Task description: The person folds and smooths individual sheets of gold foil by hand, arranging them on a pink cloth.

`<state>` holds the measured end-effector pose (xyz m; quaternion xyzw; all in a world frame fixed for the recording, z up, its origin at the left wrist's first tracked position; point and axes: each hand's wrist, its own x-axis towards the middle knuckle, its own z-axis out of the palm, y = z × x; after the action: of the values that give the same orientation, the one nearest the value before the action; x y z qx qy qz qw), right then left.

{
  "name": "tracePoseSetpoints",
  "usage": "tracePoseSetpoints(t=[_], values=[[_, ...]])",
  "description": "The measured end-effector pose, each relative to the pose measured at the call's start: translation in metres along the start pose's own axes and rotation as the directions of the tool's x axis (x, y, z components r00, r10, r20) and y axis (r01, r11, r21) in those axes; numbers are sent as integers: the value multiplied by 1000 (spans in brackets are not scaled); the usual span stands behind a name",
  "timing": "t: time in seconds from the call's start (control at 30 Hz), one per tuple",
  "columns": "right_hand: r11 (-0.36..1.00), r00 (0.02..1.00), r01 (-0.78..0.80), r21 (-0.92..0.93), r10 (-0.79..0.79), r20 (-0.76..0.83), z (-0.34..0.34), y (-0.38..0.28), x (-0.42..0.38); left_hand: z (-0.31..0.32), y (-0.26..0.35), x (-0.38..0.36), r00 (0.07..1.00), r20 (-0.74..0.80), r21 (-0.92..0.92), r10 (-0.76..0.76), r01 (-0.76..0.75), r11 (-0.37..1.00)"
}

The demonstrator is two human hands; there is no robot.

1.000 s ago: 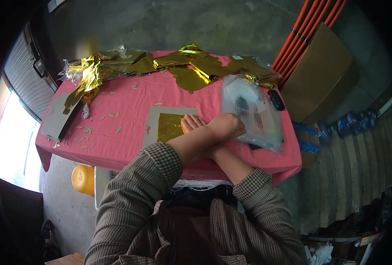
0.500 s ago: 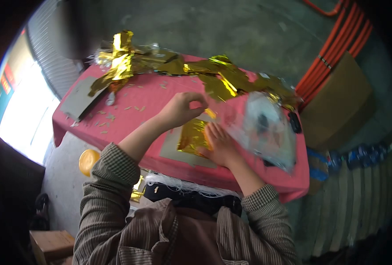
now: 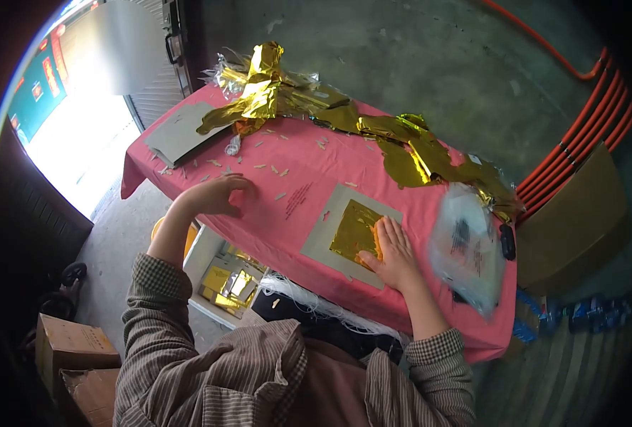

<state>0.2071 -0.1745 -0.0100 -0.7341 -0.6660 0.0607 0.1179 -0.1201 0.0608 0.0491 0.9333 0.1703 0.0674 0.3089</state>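
Note:
My right hand (image 3: 396, 252) lies flat on the right part of a square gold foil sheet (image 3: 351, 231), its fingers stretched out. Beneath the foil is a grey-beige card (image 3: 321, 238) with a small cut-out slot, lying on the pink tablecloth (image 3: 287, 153). My left hand (image 3: 216, 197) hovers over the table's near left edge. Its thumb and forefinger are curved and apart, slightly blurred, with nothing visible between them. Small card scraps (image 3: 261, 167) are scattered beyond it.
Crumpled gold foil (image 3: 408, 153) runs along the far edge. Grey cards (image 3: 188, 128) are stacked far left. A clear plastic bag (image 3: 469, 249) and a black object (image 3: 507, 242) lie at right. Below the near edge, a white box (image 3: 202, 295) holds gold pieces.
My left hand has moved left, away from the foil, and its fingers have parted. My right hand stays flat on the foil. The view has shifted, showing more of the box below.

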Motion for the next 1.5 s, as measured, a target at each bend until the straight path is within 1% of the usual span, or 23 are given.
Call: tracePoseSetpoints(t=[0.07, 0.1, 0.17, 0.23, 0.27, 0.33, 0.37, 0.43, 0.47, 0.53, 0.67, 0.9, 0.97, 1.1, 1.17, 1.2, 1.27, 1.3, 1.37, 1.4, 1.43, 1.47, 1.5], values=[[1000, 1000, 14, -3, -14, -18, 0, 0, 0, 1, 16, -6, 995, -39, 345, -88, 96, 933], [1000, 1000, 9, -1, -9, -12, 0, 0, 0, 3, 23, -3, 995, -33, 341, -89, 95, 935], [1000, 1000, 6, -5, -6, -16, -1, 0, 0, 14, 42, 11, 999, -47, 30, -16, 17, 999], [1000, 1000, 8, -12, -8, -13, 0, 0, -1, 41, 61, 31, 997, -70, -140, -16, 6, 990], [1000, 1000, 13, -23, -14, -22, 0, -1, 0, 56, 63, 37, 997, -72, -143, -22, 12, 990], [1000, 1000, 17, -22, -18, -20, -1, -1, 0, 83, 56, 47, 966, -195, 125, 172, -149, 981], [1000, 1000, 16, -23, -17, -22, -1, -1, 0, 87, 51, 48, 966, -194, 123, 172, -150, 981], [1000, 1000, 15, -26, -16, -22, 0, 0, 0, 89, 43, 46, 969, -173, 363, 177, -104, 926], [999, 1000, 18, -26, -19, -22, 1, 0, 0, 86, 37, 44, 970, -168, 362, 178, -107, 926], [999, 1000, 17, -27, -18, -24, 1, 1, -1, 73, 28, 40, 982, -179, 344, 64, 1, 939], [999, 1000, 14, -32, -15, -21, -1, -2, 0, 73, 33, 43, 987, -151, 404, 46, 19, 914], [999, 999, 26, -29, -27, -19, -1, -1, 0, 81, 39, 55, 990, -143, 417, -10, 69, 906], [1000, 1000, 16, -25, -17, -14, -2, -1, 0, 87, 39, 51, 969, -238, 440, 66, 47, 897], [1000, 1000, 10, -26, -10, -11, -2, -1, 0, 80, 61, 32, 967, -246, 543, 71, 77, 836], [1000, 1000, 17, -26, -17, -12, -2, -2, 0, 84, 69, 16, 979, -192, 455, -65, 147, 878], [999, 1000, 20, -30, -21, -18, -2, -1, 0, 84, 69, 11, 979, -190, 456, -68, 150, 877], [999, 1000, 18, -26, -18, -17, -3, -1, 0, 83, 67, 0, 970, -219, 378, 103, -13, 926], [999, 1000, 16, -28, -17, -17, -2, -2, 0, 81, 66, -4, 972, -215, 378, 100, -12, 926], [1000, 1000, 17, -18, -17, -20, -1, -2, 1, 76, 65, -8, 940, -320, 141, 119, -77, 987], [1000, 999, 19, -14, -20, -25, -2, -2, 0, 71, 70, -8, 941, -316, 141, 122, -81, 987], [1000, 1000, 13, -15, -13, -26, -2, -1, 0, 63, 77, -8, 868, -487, 67, 96, -72, 995], [1000, 1000, 10, -15, -10, -26, 0, 0, 1, 55, 84, -8, 767, -639, -9, 52, -75, 997], [1000, 1000, 7, -14, -8, -26, 1, 1, 1, 45, 89, -6, 706, -708, -255, -36, -208, 944]])
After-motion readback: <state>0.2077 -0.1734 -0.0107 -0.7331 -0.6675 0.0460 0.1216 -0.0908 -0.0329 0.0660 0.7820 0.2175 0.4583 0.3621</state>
